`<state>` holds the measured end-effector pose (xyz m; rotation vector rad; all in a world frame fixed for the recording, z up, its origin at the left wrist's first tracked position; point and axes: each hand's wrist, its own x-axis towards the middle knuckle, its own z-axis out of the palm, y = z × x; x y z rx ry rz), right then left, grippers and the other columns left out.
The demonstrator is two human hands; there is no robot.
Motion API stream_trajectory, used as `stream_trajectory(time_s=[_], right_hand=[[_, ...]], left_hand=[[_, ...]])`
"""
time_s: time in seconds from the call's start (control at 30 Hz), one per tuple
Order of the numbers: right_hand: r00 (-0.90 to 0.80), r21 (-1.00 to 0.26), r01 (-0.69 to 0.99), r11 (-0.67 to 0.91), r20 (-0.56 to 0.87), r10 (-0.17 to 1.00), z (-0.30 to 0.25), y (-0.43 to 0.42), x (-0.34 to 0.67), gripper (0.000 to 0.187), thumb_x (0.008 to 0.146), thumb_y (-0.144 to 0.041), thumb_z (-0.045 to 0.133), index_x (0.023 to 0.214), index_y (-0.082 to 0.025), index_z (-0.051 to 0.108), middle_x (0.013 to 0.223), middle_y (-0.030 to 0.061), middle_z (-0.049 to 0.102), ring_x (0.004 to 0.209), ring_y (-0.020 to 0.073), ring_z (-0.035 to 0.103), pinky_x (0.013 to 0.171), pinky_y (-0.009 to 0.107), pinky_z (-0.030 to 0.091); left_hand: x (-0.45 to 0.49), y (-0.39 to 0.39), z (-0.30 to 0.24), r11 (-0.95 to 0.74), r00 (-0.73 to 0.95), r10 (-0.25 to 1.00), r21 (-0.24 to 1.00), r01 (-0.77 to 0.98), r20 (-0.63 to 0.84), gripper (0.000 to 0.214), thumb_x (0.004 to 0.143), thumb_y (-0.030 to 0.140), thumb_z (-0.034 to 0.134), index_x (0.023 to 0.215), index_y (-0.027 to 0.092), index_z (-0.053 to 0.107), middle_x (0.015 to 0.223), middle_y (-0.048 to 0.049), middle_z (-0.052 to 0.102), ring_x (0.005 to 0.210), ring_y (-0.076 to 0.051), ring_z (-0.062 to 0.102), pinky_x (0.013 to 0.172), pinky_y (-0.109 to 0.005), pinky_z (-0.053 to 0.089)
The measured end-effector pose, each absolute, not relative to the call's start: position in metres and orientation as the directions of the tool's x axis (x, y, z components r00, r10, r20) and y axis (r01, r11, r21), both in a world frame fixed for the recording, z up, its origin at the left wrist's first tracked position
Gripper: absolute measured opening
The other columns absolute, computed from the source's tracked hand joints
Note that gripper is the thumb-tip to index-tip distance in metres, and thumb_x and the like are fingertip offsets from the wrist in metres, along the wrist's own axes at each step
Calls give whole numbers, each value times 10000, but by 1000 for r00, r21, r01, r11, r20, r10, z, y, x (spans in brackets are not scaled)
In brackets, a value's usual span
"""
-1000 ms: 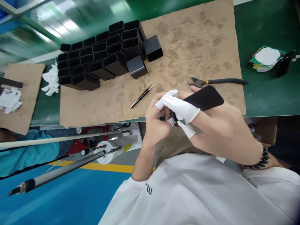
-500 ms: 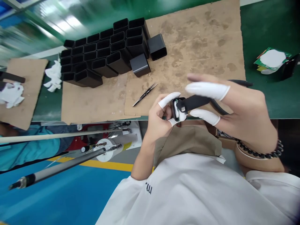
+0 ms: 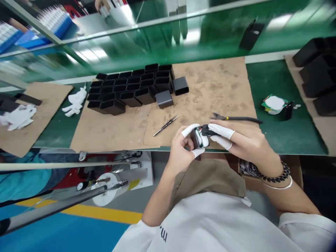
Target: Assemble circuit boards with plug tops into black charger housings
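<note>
My left hand (image 3: 183,145), with white finger cots on thumb and finger, is closed around a small black rectangular housing (image 3: 195,139). Its open end faces right and shows a white filling (image 3: 202,138) with green edges. My right hand (image 3: 244,140), also in white finger cots, pinches a small black piece (image 3: 207,130) at the upper rim of that opening. Whether the piece is attached there I cannot tell. Just beyond the right hand lie cutting pliers (image 3: 236,119) with dark, yellow-marked handles. Tweezers (image 3: 166,126) rest on the cardboard (image 3: 210,84) left of them.
Many upright black housings (image 3: 131,85) stand packed at the back left, with two more lying beside them (image 3: 164,99). White gloves (image 3: 76,101) lie further left. At right are a white-and-green stack (image 3: 274,104) and more black housings (image 3: 319,75). The bench's front edge runs below my hands.
My right hand has closed in toward the housing, and the black piece now sits against its opening. The pliers show more fully. My view has shifted, bringing in more of the bench's far and right sides.
</note>
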<state>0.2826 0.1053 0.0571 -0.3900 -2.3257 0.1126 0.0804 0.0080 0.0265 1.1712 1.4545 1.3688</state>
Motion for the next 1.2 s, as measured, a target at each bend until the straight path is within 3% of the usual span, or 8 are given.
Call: stream_trajectory(time_s=[0.13,0.2,0.27,0.37,0.53,0.73,1.0,1.2], right_hand=[[-565,-434,298,850,638,524,65,101,277,232,956,-198,742,1177,-218,809,967,39,865,785,192,825,679,250,663],[-505,-487,377,787,605,616,69,92,272,136,957,-176,727,1030,-207,838,897,38,861,737,186,818,641,235,643],[-444,-437,484,758,624,643,71,80,266,145,962,-142,695,988,-172,834,896,69,860,728,197,817,615,238,629],[-410,-340,588,734,657,632,68,62,254,230,984,-117,620,1105,-140,814,967,111,859,774,226,825,620,270,640],[-393,-359,592,722,653,647,65,51,237,303,1023,-130,542,1189,-170,792,1160,131,838,971,248,838,772,313,696],[-317,-393,676,623,608,728,74,48,231,176,981,-168,642,999,-173,817,1044,120,842,863,253,819,725,350,680],[-449,-263,716,646,535,715,91,51,245,188,1021,-249,636,962,-177,799,932,99,814,829,228,770,696,329,617],[-474,-271,703,658,511,717,88,56,247,197,1026,-261,637,909,-199,782,910,85,782,808,211,723,680,321,586]], left_hand=[[100,6,13,-141,-343,911,956,257,227,610,734,52,745,1303,266,699,1110,4,588,572,6,507,575,-165,473],[111,7,8,-179,-382,878,939,295,288,609,756,31,704,1316,269,690,1094,7,588,578,2,521,594,-164,492],[119,9,6,-179,-428,853,937,298,299,610,753,25,690,1316,260,686,1085,7,586,574,1,526,587,-163,500],[125,13,7,-133,-485,837,953,272,255,625,723,4,661,1299,244,691,1090,-2,590,572,-8,528,542,-157,491],[126,17,9,-136,-506,813,939,315,287,659,683,-48,576,1273,219,701,1056,-21,615,578,-31,514,504,-160,465],[129,14,7,-144,-494,805,916,375,328,617,731,-2,623,1311,201,681,1111,-47,617,603,-41,523,525,-181,489],[133,13,3,-186,-506,774,900,393,381,732,738,-6,601,1418,265,622,1142,-31,599,589,-28,507,573,-192,535],[133,14,7,-159,-507,781,901,404,365,678,777,7,628,1403,267,621,1143,-31,606,583,-25,514,582,-194,546]])
